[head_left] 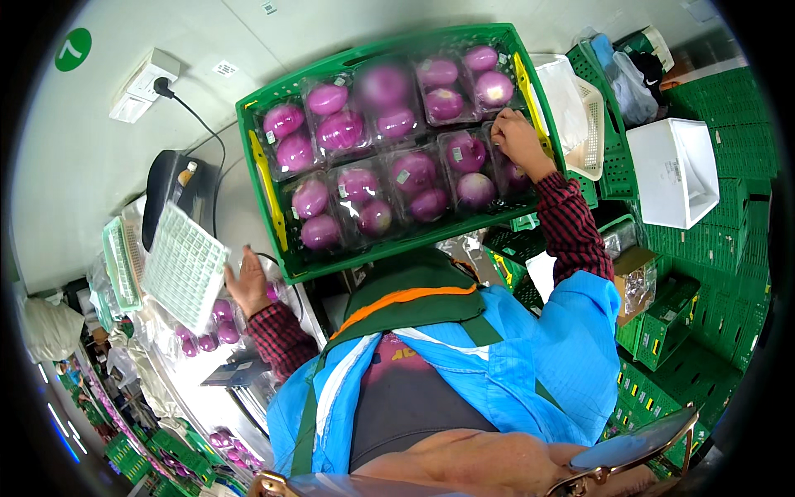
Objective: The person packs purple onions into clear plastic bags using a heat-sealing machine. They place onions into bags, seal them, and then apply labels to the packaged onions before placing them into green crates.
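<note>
A green crate (339, 263) with yellow side handles stands in front of me, filled with two rows of clear plastic packs of red onions (339, 130). Over its right end is my right hand (520, 142), fingers curled closed at the upper edge of the last near-row pack (515, 176), which the hand and sleeve partly cover. To the left of the crate, my left hand (246, 284) has its fingers apart and holds nothing. Right beside that hand, a pale grid-bottomed plastic basket (184, 267) leans at a tilt.
More red onions (217, 325) lie on the left bench beyond the basket. A black cord runs down from a wall socket (145, 85). At the right are a white bin (675, 174), a cream basket (590, 124) and stacked green crates (712, 265).
</note>
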